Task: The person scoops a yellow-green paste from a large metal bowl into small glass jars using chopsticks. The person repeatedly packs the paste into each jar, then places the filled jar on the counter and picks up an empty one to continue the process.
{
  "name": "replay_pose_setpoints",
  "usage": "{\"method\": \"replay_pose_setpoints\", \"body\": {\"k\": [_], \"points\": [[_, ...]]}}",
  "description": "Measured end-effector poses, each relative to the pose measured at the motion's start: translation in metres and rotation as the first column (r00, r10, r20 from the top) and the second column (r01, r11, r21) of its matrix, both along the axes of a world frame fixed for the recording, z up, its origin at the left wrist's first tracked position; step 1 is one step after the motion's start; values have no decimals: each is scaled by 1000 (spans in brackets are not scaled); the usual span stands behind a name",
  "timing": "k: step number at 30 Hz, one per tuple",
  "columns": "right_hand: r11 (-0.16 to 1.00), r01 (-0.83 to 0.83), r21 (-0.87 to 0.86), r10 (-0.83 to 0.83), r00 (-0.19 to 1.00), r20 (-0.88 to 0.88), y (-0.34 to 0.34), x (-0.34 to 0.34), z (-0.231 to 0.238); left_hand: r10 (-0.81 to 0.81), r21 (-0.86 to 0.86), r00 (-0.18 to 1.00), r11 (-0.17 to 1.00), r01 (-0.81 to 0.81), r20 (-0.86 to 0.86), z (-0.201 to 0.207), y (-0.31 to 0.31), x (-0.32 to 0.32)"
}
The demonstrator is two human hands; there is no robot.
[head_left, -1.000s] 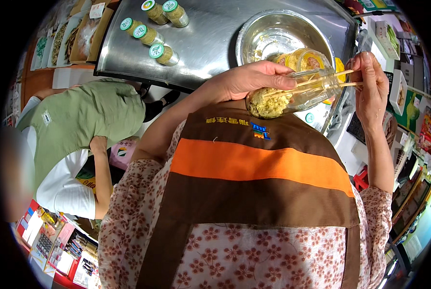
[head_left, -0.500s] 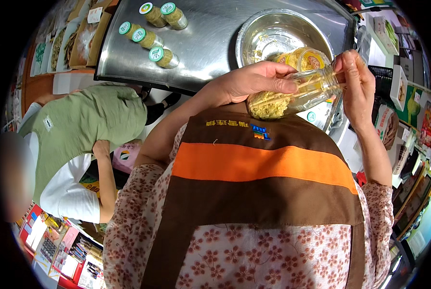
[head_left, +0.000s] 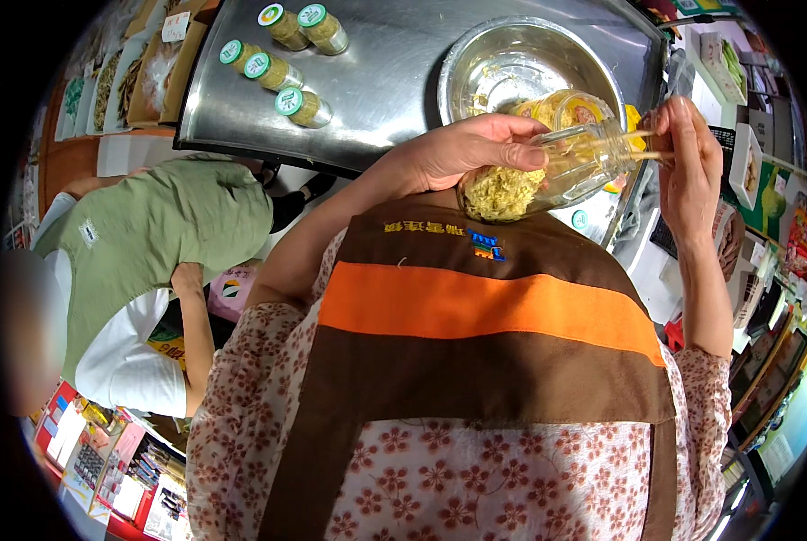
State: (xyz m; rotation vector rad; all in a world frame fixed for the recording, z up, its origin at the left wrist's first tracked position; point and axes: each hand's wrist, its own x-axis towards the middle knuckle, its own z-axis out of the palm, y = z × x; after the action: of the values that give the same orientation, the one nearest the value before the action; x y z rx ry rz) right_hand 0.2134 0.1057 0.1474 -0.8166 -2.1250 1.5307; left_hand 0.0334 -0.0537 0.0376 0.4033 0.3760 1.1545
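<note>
My left hand [head_left: 489, 149] grips a clear glass jar [head_left: 584, 180] that lies tilted, its mouth toward the right. Yellowish shredded food [head_left: 502, 191] fills the jar's bottom end, against my brown apron. With closed fingers my right hand [head_left: 687, 149] pinches a pair of wooden chopsticks [head_left: 645, 155], whose front part reaches through the jar's mouth. Just beyond the jar stands a wide steel bowl [head_left: 457, 68]. In the bowl lie more of the yellowish food and a container with a yellow label [head_left: 548, 108], partly covered by my left hand.
Several filled jars with green or white lids [head_left: 302, 106] stand at the left of the steel table [head_left: 385, 81]. Left of me, a person in a green apron [head_left: 169, 207] bends near the table's edge. Boxes of dried goods [head_left: 155, 81] stand at far left, shelved goods at right.
My right hand has drawn back to the right and the chopsticks have slid partly out of the jar. My left hand and the jar have hardly moved.
</note>
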Motion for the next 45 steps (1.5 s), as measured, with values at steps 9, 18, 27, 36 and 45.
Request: {"method": "replay_pose_setpoints", "body": {"k": [9, 18, 27, 36, 45], "points": [[999, -43, -21, 44, 998, 43, -12, -12, -2, 4, 46, 997, 999, -1, -72, 4, 2, 1], [993, 30, -116, -38, 997, -66, 3, -4, 5, -32, 8, 998, 999, 32, 47, 0, 4, -1], [984, -123, 132, 125, 992, -6, -35, -17, 0, -8, 24, 998, 1000, 7, 55, 7, -1, 1], [974, -95, -208, 47, 974, -223, 9, -8, 2, 57, 31, 998, 998, -56, -25, 9, -4, 3], [997, 49, -56, -49, 999, 1, -22, -7, -6, 34, 32, 999, 999, -32, -37, -1, -3, 3]]}}
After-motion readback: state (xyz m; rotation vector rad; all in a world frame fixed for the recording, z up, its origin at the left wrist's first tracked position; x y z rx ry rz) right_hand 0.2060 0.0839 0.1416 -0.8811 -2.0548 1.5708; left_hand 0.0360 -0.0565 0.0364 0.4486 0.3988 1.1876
